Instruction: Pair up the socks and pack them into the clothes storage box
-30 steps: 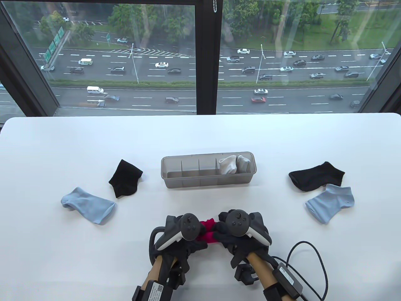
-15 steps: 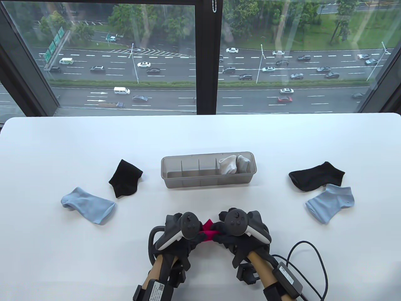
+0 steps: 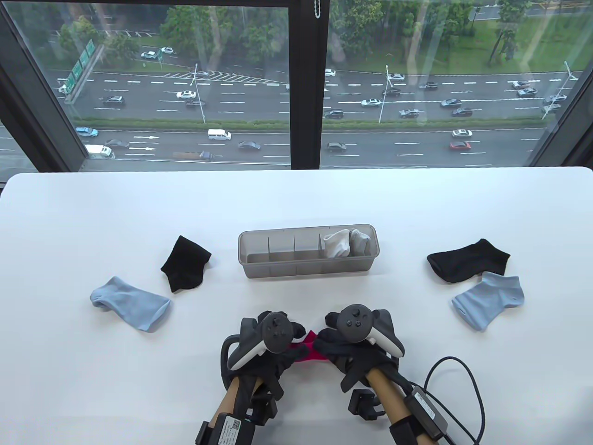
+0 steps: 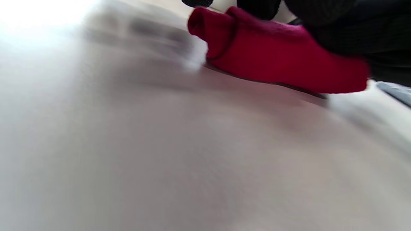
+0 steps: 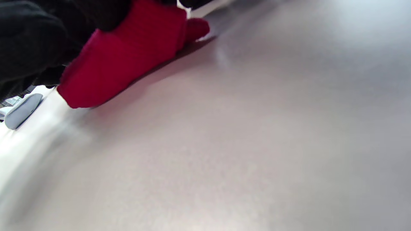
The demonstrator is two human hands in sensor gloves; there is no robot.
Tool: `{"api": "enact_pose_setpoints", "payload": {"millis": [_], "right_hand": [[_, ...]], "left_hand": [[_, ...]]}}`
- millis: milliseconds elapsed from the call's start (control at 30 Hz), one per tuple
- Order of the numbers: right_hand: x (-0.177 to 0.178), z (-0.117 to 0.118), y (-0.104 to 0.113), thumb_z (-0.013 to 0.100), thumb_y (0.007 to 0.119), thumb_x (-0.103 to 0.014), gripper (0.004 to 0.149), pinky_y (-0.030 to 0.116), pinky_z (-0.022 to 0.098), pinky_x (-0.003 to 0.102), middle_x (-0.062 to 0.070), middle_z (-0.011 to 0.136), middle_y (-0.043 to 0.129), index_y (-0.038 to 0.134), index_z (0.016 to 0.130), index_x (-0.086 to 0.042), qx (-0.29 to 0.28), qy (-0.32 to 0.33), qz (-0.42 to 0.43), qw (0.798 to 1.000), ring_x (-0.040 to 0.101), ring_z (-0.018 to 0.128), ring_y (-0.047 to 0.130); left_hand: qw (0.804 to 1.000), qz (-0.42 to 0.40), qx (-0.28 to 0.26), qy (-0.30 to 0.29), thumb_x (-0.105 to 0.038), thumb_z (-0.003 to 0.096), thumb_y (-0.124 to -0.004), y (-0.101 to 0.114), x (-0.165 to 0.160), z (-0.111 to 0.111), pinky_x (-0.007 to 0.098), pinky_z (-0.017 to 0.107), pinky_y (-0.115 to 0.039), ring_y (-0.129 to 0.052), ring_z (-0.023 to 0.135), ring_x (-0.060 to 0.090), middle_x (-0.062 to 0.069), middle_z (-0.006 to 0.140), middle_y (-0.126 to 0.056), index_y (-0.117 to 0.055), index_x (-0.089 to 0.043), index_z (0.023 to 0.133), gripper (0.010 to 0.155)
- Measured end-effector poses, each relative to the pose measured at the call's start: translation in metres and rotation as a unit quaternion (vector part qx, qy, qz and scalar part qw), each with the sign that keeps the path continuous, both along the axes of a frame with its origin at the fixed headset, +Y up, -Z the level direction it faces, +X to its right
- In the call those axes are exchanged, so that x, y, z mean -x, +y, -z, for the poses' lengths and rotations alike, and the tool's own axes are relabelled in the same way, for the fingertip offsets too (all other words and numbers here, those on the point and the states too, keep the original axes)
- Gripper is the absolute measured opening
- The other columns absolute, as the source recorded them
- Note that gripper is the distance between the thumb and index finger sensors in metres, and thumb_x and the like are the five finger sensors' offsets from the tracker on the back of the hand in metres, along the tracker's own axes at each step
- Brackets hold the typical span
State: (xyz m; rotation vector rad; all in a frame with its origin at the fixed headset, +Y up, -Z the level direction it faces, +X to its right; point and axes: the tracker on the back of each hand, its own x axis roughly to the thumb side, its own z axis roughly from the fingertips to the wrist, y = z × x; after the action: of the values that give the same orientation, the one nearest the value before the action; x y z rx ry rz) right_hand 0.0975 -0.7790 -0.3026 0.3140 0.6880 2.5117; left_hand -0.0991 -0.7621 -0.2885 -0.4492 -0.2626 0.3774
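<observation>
Red sock bundle [image 3: 306, 351] at 6 o'clock, on table [image 3: 296, 204], pinched by left hand [image 3: 266, 343] and right hand [image 3: 354, 340] | grey storage box [image 3: 308, 269] at centre, white socks [image 3: 345, 243] in its right-end compartment | no legible writing

A red sock [image 4: 276, 61] lies folded on the white counter [image 4: 179, 154], near the top of the view. Dark gloved fingers [image 4: 337, 35] come in from the top right and hold its upper side. One end of the sock is rolled over. The counter looks blurred.
</observation>
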Motion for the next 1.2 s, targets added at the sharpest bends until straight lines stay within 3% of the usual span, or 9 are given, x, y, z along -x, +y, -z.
{"api": "enact_pose_setpoints", "payload": {"millis": [133, 233, 300, 433, 500, 633, 833, 1067, 1200], "right_hand": [[0.003, -0.002, -0.001, 0.061, 0.058, -0.045, 0.04, 0.012, 0.082, 0.062, 0.011, 0.121, 0.024, 0.067, 0.094, -0.023, -0.01, -0.016, -0.015, 1.0, 0.038, 0.11, 0.005], [0.001, -0.004, 0.001, 0.057, 0.064, -0.044, 0.051, 0.02, 0.082, 0.063, 0.015, 0.122, 0.025, 0.044, 0.104, -0.04, -0.099, -0.003, -0.032, 0.995, 0.04, 0.11, 0.012], [0.001, -0.005, 0.005, 0.055, 0.07, -0.04, 0.047, 0.021, 0.082, 0.062, 0.01, 0.122, 0.031, 0.056, 0.101, -0.039, -0.113, 0.036, -0.011, 0.993, 0.037, 0.112, 0.016], [0.005, -0.009, 0.007, 0.05, 0.083, -0.04, 0.065, 0.02, 0.082, 0.064, 0.013, 0.123, 0.035, 0.051, 0.107, -0.038, -0.083, 0.061, -0.074, 0.992, 0.039, 0.113, 0.017], [0.006, -0.005, 0.008, 0.05, 0.08, -0.042, 0.059, 0.023, 0.082, 0.063, 0.013, 0.123, 0.04, 0.057, 0.104, -0.039, -0.124, 0.052, -0.095, 0.986, 0.039, 0.113, 0.02], [0.006, -0.001, 0.005, 0.054, 0.072, -0.041, 0.053, 0.019, 0.082, 0.063, 0.014, 0.122, 0.036, 0.058, 0.104, -0.035, -0.072, 0.032, -0.065, 0.995, 0.038, 0.112, 0.014], [0.005, -0.002, 0.001, 0.06, 0.054, -0.042, 0.047, 0.012, 0.081, 0.062, 0.014, 0.123, 0.025, 0.062, 0.103, -0.024, -0.032, 0.019, -0.03, 0.999, 0.038, 0.11, 0.004], [0.003, -0.002, -0.002, 0.059, 0.056, -0.045, 0.045, 0.012, 0.081, 0.062, 0.015, 0.122, 0.024, 0.062, 0.101, -0.029, -0.054, 0.007, -0.046, 0.997, 0.038, 0.109, 0.004], [0.003, -0.002, -0.004, 0.058, 0.056, -0.045, 0.051, 0.015, 0.082, 0.062, 0.014, 0.123, 0.024, 0.05, 0.107, -0.034, -0.079, -0.011, -0.046, 0.996, 0.039, 0.11, 0.008]], "left_hand": [[0.997, 0.078, -0.027, 0.003, -0.048, 0.0522, -0.066, -0.002, -0.007, 0.001, 0.062, 0.084, -0.034, -0.028, 0.115, 0.04, 0.009, 0.123, -0.044, -0.065, -0.036, 0.103, 0.052], [0.995, 0.094, -0.025, 0.008, -0.044, 0.0556, -0.058, -0.002, -0.011, 0.001, 0.062, 0.084, -0.033, -0.026, 0.115, 0.041, 0.008, 0.123, -0.043, -0.067, -0.033, 0.102, 0.048], [0.994, 0.108, -0.023, 0.009, -0.042, 0.0564, -0.056, -0.001, -0.013, 0.002, 0.062, 0.084, -0.031, -0.025, 0.115, 0.041, 0.008, 0.123, -0.043, -0.068, -0.032, 0.102, 0.048], [0.993, 0.114, -0.03, 0.017, -0.041, 0.0575, -0.054, 0.0, -0.013, 0.002, 0.062, 0.084, -0.032, -0.026, 0.115, 0.041, 0.009, 0.122, -0.045, -0.07, -0.028, 0.101, 0.048], [0.995, 0.085, -0.05, 0.027, -0.044, 0.0566, -0.054, 0.0, -0.009, -0.002, 0.062, 0.084, -0.033, -0.026, 0.115, 0.042, 0.01, 0.123, -0.041, -0.062, -0.028, 0.106, 0.052], [0.994, 0.105, -0.016, 0.012, -0.049, 0.052, -0.067, -0.002, -0.008, -0.002, 0.062, 0.085, -0.028, -0.021, 0.115, 0.04, 0.009, 0.125, -0.034, -0.048, -0.039, 0.11, 0.062], [0.995, 0.101, -0.006, 0.0, -0.044, 0.0543, -0.058, -0.004, -0.011, 0.002, 0.062, 0.084, -0.031, -0.022, 0.115, 0.041, 0.011, 0.124, -0.036, -0.061, -0.034, 0.106, 0.053], [0.995, 0.097, -0.022, -0.011, -0.051, 0.0522, -0.058, -0.008, -0.01, -0.001, 0.061, 0.085, -0.026, -0.015, 0.114, 0.039, 0.009, 0.124, -0.023, -0.036, -0.04, 0.111, 0.064], [0.996, 0.088, -0.005, -0.005, -0.051, 0.0517, -0.06, -0.01, -0.01, 0.004, 0.06, 0.085, -0.027, -0.017, 0.115, 0.037, 0.007, 0.124, -0.028, -0.052, -0.037, 0.107, 0.057]]}}
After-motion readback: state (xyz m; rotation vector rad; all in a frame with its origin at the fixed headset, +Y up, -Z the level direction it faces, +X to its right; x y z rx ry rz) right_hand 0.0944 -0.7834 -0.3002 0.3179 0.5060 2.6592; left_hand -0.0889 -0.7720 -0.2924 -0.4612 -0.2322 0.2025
